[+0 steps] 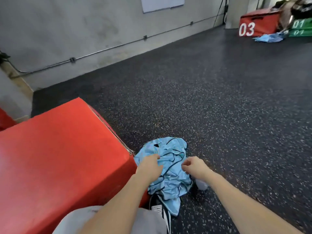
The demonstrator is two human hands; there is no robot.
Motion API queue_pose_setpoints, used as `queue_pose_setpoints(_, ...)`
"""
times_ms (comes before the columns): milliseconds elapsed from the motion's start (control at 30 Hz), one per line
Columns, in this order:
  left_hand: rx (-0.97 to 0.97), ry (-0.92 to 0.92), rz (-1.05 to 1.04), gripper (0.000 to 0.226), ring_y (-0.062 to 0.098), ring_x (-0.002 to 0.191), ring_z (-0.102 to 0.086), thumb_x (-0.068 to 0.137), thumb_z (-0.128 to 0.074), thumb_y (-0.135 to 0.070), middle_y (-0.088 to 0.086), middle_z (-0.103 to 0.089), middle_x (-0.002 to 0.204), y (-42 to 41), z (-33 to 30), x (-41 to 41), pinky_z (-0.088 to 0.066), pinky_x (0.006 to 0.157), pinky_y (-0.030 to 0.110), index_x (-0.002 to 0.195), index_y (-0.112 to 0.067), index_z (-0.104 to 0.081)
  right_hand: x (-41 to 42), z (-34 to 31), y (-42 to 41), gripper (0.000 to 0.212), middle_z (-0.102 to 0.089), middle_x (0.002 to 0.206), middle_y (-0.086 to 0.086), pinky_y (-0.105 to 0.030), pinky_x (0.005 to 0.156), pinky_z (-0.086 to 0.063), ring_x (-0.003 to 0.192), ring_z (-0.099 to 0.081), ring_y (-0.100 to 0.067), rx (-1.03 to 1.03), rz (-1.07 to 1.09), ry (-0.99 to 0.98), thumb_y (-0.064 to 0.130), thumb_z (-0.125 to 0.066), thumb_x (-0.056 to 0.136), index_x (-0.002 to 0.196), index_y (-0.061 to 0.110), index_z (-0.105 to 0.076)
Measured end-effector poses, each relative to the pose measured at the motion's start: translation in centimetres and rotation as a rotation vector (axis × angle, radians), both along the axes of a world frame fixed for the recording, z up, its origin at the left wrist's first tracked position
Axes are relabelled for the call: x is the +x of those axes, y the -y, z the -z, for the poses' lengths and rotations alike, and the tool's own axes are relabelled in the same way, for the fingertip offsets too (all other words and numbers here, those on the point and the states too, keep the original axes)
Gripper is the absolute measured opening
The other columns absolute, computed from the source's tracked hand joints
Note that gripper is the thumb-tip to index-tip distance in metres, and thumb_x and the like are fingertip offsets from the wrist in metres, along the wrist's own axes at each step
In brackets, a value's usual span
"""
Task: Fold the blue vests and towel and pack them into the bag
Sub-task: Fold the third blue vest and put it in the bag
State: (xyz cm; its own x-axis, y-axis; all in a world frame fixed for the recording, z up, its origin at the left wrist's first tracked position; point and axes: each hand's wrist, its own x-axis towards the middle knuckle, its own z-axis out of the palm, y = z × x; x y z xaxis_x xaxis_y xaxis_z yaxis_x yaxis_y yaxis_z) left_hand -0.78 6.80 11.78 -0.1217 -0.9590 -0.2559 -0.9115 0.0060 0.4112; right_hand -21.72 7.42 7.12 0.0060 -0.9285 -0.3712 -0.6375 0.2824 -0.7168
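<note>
Blue vests [168, 168] lie crumpled in a heap on the speckled floor [219, 107], right beside the red box [59, 149] at my left. My left hand [149, 167] rests on the heap, fingers spread and relaxed. My right hand [194, 167] hovers just over it, fingers loosely curled, holding nothing. More blue cloth [270, 38] lies far off by a red box marked 03 [258, 24].

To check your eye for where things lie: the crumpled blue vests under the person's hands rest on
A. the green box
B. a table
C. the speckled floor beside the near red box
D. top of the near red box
C: the blue vests lie bunched on the speckled floor, against the near red box.
</note>
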Motion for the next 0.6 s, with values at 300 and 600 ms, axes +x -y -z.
queue_pose_setpoints(300,0.165,0.039,-0.011,0.053,0.029,0.124,-0.054,0.093,-0.061,-0.024,0.013,-0.057,0.136,4.4,10.2,0.0,-0.046,0.100,0.033,0.144,-0.019,-0.049,1.7,10.1,5.4,0.013,-0.071,0.100,-0.002,-0.026,0.072,-0.046,0.086,-0.061,-0.014,0.100,-0.101,-0.066,0.023,-0.060,0.094,0.101,0.020,-0.070)
queue_pose_setpoints(600,0.267,0.095,-0.076,0.055,0.034,0.124,-0.057,0.094,-0.061,-0.021,0.016,-0.060,0.134,7.8,17.9,0.7,-0.046,0.100,0.036,0.146,-0.027,-0.045,6.7,17.4,8.8,0.022,-0.074,0.083,-0.006,-0.040,0.074,-0.060,0.071,-0.073,-0.022,0.151,-0.015,0.150,0.016,-0.062,0.085,0.105,0.025,-0.063)
